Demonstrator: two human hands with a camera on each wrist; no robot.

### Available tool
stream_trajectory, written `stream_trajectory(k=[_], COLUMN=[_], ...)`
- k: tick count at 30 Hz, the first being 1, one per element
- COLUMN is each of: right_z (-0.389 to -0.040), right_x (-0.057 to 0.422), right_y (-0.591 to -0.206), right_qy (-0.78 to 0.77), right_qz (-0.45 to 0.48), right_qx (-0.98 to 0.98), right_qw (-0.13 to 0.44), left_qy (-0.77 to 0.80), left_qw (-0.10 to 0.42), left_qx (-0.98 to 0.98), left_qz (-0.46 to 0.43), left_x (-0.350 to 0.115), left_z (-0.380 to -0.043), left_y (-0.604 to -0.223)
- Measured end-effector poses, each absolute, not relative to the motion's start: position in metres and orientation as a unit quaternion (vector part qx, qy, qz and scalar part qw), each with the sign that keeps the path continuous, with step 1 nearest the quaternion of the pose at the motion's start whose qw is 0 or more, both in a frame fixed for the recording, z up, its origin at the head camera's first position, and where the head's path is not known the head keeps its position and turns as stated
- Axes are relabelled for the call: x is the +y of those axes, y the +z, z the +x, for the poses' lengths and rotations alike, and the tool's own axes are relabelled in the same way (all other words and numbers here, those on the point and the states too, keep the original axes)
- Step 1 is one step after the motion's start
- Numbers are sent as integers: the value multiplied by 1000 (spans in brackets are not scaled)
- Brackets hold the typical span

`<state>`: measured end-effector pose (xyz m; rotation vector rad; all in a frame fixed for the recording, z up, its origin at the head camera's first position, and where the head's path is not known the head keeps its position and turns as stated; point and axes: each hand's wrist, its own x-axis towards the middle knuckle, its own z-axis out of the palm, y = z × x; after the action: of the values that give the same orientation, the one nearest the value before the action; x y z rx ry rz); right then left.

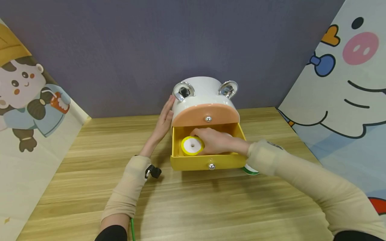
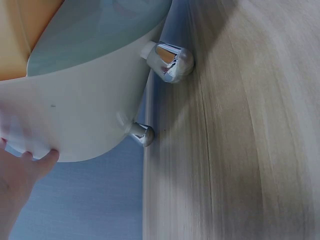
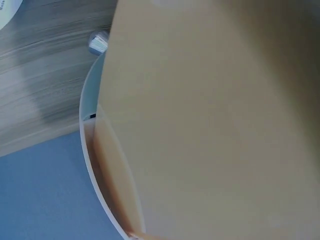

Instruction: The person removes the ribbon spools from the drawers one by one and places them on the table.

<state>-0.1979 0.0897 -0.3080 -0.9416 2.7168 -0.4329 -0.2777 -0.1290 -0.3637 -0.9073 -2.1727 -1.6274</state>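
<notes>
A white storage box (image 1: 205,89) with silver ears stands against the back wall, its lower yellow drawer (image 1: 190,163) pulled out. My right hand (image 1: 215,140) reaches into this drawer and grips a spool (image 1: 192,146) with a white face and yellow rim near the left side. Part of another white thing (image 1: 227,134) shows behind that hand. With fingers extended, my left hand (image 1: 163,124) rests against the box's left side; its fingertips (image 2: 47,161) touch the white shell in the left wrist view. The drawer's wall (image 3: 200,125) fills most of the right wrist view, hiding the right hand there.
Above the open drawer, an orange drawer (image 1: 208,114) with a silver knob is closed. A green-rimmed white disc (image 1: 251,170) lies on the wooden table (image 1: 193,207), partly under the right forearm. Silver feet (image 2: 172,62) support the box. Cartoon panels flank the table.
</notes>
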Motion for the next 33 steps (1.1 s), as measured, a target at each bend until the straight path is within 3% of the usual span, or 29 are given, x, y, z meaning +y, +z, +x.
stream_trajectory(k=[10,21,28,33], right_z=[-189,-182,-173,-166], right_x=[104,115,127,145], right_y=[-288,-273,-262,-260], right_qy=[-209,-246,-262,-291], right_qz=[-361,-344,-348,-319], right_qx=[904,900,898,900], right_qw=[90,101,56,65], left_qy=[-565,-561,-562,-565], left_qw=[144,135,140,138], left_qx=[-747,-753,-749,-748], left_qz=[-319,-316,-322,-320], left_x=[-128,-128,-128,-128], left_z=[-278,-278,-279,-278], left_y=[-363,-363,-363,-364])
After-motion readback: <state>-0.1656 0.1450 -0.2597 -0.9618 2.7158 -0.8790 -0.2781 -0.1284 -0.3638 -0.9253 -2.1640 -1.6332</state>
